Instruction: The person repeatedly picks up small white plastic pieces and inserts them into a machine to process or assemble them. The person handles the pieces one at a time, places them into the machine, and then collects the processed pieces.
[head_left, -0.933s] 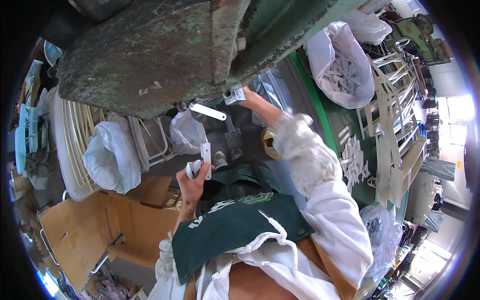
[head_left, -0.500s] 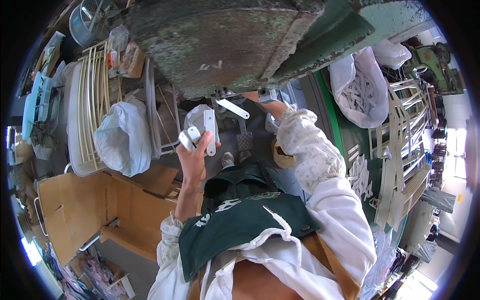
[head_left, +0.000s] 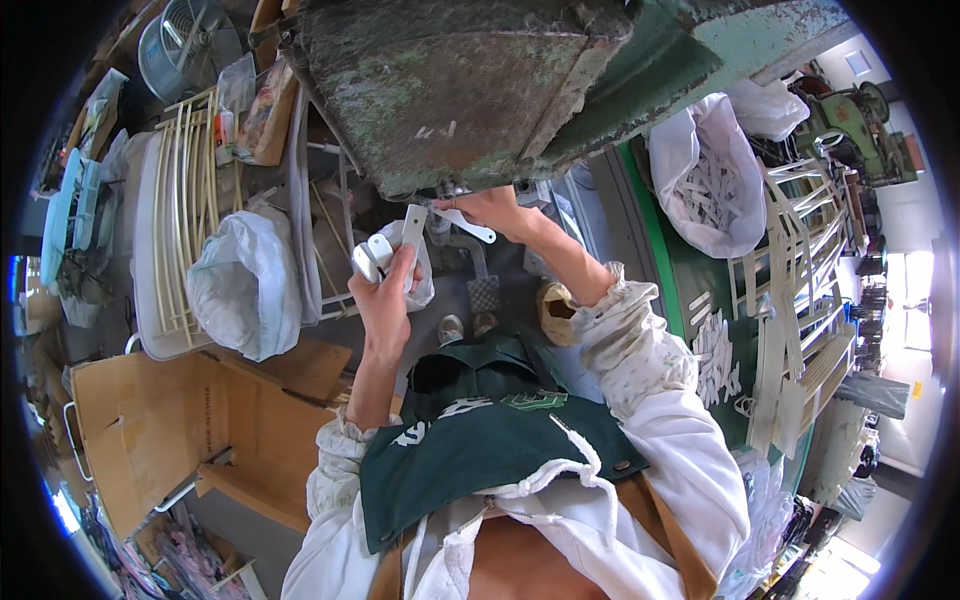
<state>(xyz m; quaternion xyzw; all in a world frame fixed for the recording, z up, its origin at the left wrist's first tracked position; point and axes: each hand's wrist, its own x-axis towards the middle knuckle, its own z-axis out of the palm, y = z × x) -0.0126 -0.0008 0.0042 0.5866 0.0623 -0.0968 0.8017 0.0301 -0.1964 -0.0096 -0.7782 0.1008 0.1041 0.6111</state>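
Left hand (head_left: 381,292): holding white strips (head_left: 413,228) — fingers curled round them | Right hand (head_left: 487,208): at single strip (head_left: 479,232) (whether gripping, cannot tell) by lower edge of machine (head_left: 460,100) | loose strips (head_left: 714,358) — near left edge of green table (head_left: 684,268)

White holed bar (head_left: 413,226): tilted, left hand (head_left: 383,300) | white pieces (head_left: 366,264): beside it | white strip (head_left: 476,229): slanting, by right hand (head_left: 492,211)

Windows (head_left: 915,300) glaring at right, fisheye-bent edges, black corners
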